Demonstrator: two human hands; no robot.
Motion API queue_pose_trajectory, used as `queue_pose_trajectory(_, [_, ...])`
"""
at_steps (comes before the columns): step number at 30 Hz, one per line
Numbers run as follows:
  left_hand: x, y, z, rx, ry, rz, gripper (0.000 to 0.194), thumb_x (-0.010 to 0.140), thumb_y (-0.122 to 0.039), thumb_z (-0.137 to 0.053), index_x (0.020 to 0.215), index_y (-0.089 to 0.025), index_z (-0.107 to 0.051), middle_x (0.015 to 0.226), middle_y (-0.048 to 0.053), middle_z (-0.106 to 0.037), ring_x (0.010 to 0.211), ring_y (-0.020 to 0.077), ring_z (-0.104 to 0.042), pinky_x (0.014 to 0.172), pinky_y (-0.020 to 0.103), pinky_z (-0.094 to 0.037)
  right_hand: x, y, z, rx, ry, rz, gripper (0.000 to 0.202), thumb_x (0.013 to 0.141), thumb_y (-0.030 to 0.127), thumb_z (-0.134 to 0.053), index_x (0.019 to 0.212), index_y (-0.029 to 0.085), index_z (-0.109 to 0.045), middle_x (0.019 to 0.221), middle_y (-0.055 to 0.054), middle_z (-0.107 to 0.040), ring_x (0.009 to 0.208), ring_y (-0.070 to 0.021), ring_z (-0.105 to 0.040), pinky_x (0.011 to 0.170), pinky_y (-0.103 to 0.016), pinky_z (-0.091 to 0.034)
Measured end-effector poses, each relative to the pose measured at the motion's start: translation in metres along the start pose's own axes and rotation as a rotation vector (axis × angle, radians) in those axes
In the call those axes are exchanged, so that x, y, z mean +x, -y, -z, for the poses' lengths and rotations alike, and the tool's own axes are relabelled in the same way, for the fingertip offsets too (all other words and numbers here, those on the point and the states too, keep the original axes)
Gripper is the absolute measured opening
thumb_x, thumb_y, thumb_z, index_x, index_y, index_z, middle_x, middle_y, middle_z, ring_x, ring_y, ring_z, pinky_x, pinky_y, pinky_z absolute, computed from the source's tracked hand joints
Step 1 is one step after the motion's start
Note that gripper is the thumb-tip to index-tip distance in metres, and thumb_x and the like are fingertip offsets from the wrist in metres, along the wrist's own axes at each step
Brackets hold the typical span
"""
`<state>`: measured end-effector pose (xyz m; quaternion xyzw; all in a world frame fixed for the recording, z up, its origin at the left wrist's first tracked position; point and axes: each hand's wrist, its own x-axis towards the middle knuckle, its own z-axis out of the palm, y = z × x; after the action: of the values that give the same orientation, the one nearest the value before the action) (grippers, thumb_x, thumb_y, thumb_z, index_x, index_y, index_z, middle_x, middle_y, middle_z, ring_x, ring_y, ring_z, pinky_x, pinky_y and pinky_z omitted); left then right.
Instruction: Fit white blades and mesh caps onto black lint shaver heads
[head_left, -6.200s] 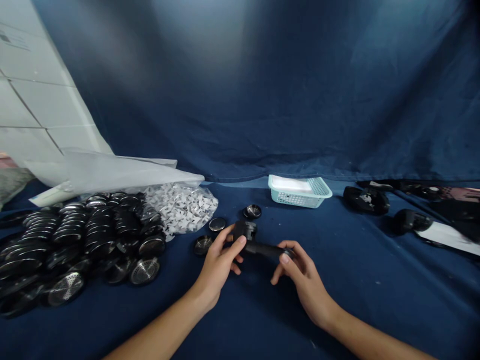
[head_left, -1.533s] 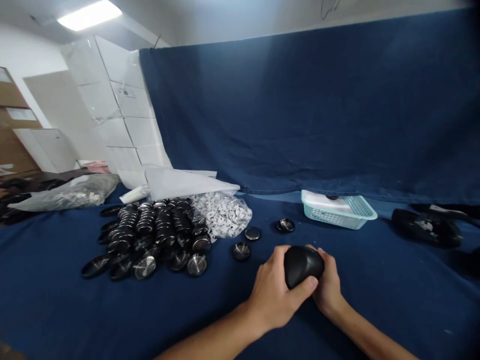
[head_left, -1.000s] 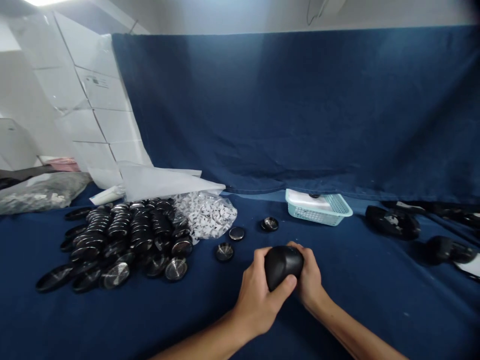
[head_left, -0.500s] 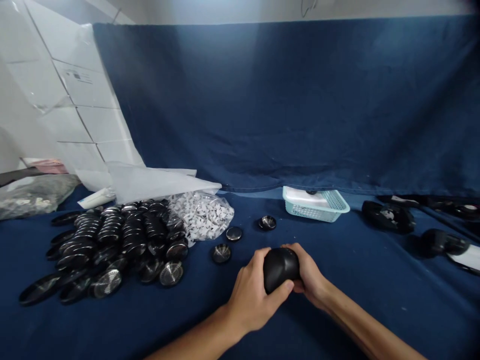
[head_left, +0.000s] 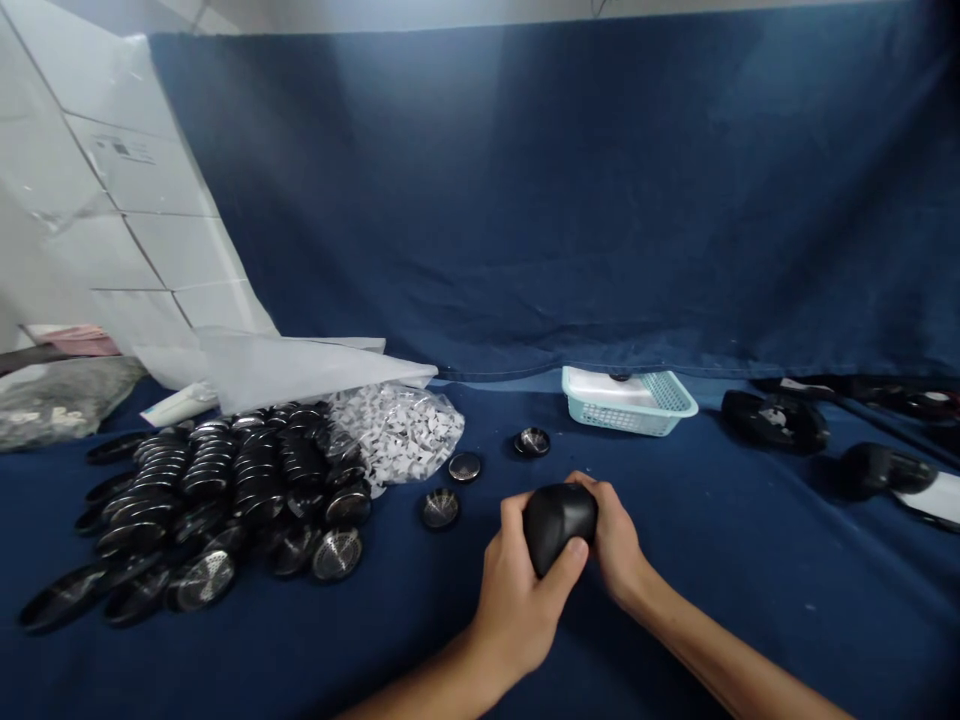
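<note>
A rounded, smooth black plastic part is held up above the blue cloth between my two hands. My left hand is closed around its left and near side, with the thumb laid across the front. On the far right side, my right hand grips the same part; its fingertips are hidden behind it. Just left of my hands lie two round black discs with shiny perforated faces, a nearer disc and a farther disc. Another dish-shaped disc sits beyond the held part.
Stacked black discs cover the left of the blue cloth. Behind them is a clear bag of small white pieces. A light-blue basket stands at the back. Black parts and a black-and-white device lie at right.
The black part has tilted slightly in my hands, and my left wrist has turned more upright. My right hand has shifted a little farther behind it. The whole view has moved slightly.
</note>
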<state>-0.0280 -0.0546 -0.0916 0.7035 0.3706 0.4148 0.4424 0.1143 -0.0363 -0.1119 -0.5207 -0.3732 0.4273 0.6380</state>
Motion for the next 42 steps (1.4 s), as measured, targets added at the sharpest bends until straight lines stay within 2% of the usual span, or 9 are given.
queue_pose_trajectory(8, [0.005,-0.001,0.010,0.066,0.061,-0.061,0.038,0.090,-0.041,-0.056,0.119,-0.022,-0.042,0.107,0.005,-0.064,0.096,0.0201,-0.063,0.083,0.034,-0.050,-0.004,0.007,-0.003,0.008,0.047,-0.002,0.033,0.082,0.047,-0.040,0.064,0.022,-0.053,0.058,0.004,-0.047,0.057,-0.0148,-0.039,0.053,-0.024,-0.034])
queue_pose_trajectory(17, [0.008,0.003,0.028,0.412,0.165,-0.169,0.063,0.083,-0.046,-0.062,0.133,-0.022,-0.032,0.127,0.013,-0.056,0.112,0.0305,-0.057,0.094,0.050,-0.046,-0.004,0.006,0.002,0.090,0.096,-0.305,0.029,0.080,0.050,-0.047,0.076,0.023,-0.056,0.056,0.005,-0.048,0.048,-0.0120,-0.041,0.039,-0.018,-0.028])
queue_pose_trajectory(25, [0.008,0.004,0.032,0.537,0.246,-0.179,0.070,0.079,-0.042,-0.063,0.136,-0.018,-0.030,0.134,0.018,-0.050,0.116,0.0343,-0.055,0.095,0.053,-0.044,-0.010,0.011,0.001,0.153,0.145,-0.478,0.032,0.079,0.050,-0.048,0.072,0.020,-0.054,0.046,0.007,-0.041,0.035,-0.0069,-0.033,0.033,-0.014,-0.014])
queue_pose_trajectory(31, [0.013,0.001,0.033,0.554,0.278,-0.151,0.069,0.079,-0.046,-0.065,0.135,-0.024,-0.033,0.133,0.012,-0.053,0.111,0.0321,-0.058,0.093,0.049,-0.045,-0.008,0.006,0.002,0.182,0.132,-0.549,0.031,0.082,0.048,-0.044,0.071,0.020,-0.049,0.045,0.007,-0.041,0.033,-0.0068,-0.035,0.032,-0.015,-0.016])
queue_pose_trajectory(34, [0.015,-0.003,0.031,0.550,0.228,-0.124,0.087,0.069,-0.052,-0.075,0.140,-0.029,-0.030,0.136,0.010,-0.049,0.115,0.0342,-0.054,0.094,0.051,-0.044,-0.005,0.001,0.001,0.182,0.085,-0.565,0.036,0.085,0.052,-0.038,0.071,0.021,-0.046,0.046,0.005,-0.044,0.034,-0.0081,-0.040,0.032,-0.015,-0.018])
queue_pose_trajectory(36, [0.016,-0.007,0.032,0.527,0.181,-0.112,0.098,0.065,-0.048,-0.079,0.144,-0.031,-0.026,0.138,0.009,-0.047,0.120,0.0355,-0.050,0.097,0.052,-0.040,-0.003,0.003,0.001,0.167,0.104,-0.577,0.041,0.087,0.055,-0.033,0.068,0.021,-0.045,0.045,0.004,-0.044,0.033,-0.0078,-0.037,0.032,-0.015,-0.017])
queue_pose_trajectory(39, [0.016,-0.012,0.040,0.315,0.122,-0.046,0.081,0.072,-0.040,-0.075,0.142,-0.029,-0.035,0.138,0.009,-0.048,0.122,0.0337,-0.048,0.100,0.048,-0.038,-0.003,0.015,0.000,0.138,0.238,-0.571,0.054,0.089,0.062,-0.026,0.063,0.019,-0.046,0.044,0.002,-0.047,0.030,-0.0056,-0.027,0.032,-0.017,-0.019])
queue_pose_trajectory(40, [0.015,-0.014,0.044,0.160,0.109,0.036,0.072,0.075,-0.041,-0.072,0.138,-0.027,-0.041,0.136,0.009,-0.050,0.118,0.0323,-0.051,0.095,0.045,-0.043,-0.005,0.020,0.000,0.128,0.295,-0.556,0.058,0.088,0.065,-0.024,0.065,0.018,-0.049,0.045,0.001,-0.049,0.030,-0.0055,-0.026,0.032,-0.018,-0.021])
queue_pose_trajectory(42, [0.014,-0.019,0.053,-0.163,0.116,0.237,0.059,0.081,-0.052,-0.063,0.130,-0.021,-0.050,0.127,0.013,-0.055,0.100,0.0276,-0.060,0.072,0.035,-0.052,-0.008,0.033,-0.002,0.105,0.384,-0.489,0.065,0.087,0.070,-0.023,0.074,0.016,-0.056,0.049,0.000,-0.054,0.031,-0.0062,-0.026,0.033,-0.020,-0.025])
